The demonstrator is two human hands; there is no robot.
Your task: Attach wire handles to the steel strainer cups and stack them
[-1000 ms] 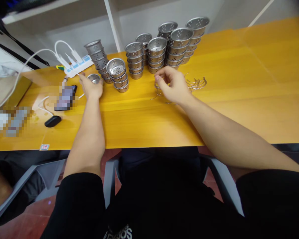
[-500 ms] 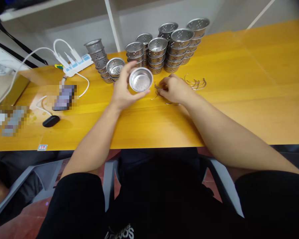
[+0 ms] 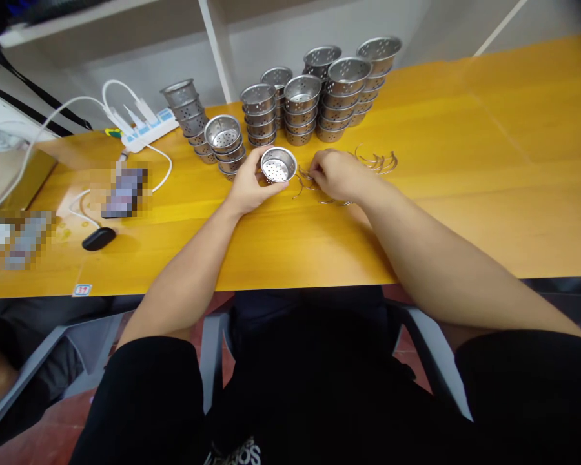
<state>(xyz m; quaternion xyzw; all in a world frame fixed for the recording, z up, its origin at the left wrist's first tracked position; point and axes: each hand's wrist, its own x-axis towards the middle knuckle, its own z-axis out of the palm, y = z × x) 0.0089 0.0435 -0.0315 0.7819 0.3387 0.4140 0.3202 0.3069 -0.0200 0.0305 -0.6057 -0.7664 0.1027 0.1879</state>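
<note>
A perforated metal cup (image 3: 278, 166), its mouth facing up and tilted a little toward me, is in the grip of my left hand (image 3: 252, 184), thumb in front and fingers behind. To its right, my right hand (image 3: 336, 174) has its fingertips pinched together low over the table among thin curved wires (image 3: 305, 182). Whether a wire is between those fingertips is hidden. More curved wires (image 3: 380, 163) lie just beyond the right hand. Behind the left hand rises a leaning stack of perforated cups (image 3: 227, 145).
Several more cup stacks (image 3: 303, 110) line the back of the yellow table (image 3: 465, 194). At the left are a white power strip (image 3: 152, 129) with cables, a blurred phone (image 3: 124, 192) and a small black case (image 3: 99, 239). A grey chair armrest (image 3: 53, 349) stands below the table edge.
My left hand has lowered the cup and moved it slightly right, so its inside holes now show. The right hand stays near the wires, its fingers drawn closer together.
</note>
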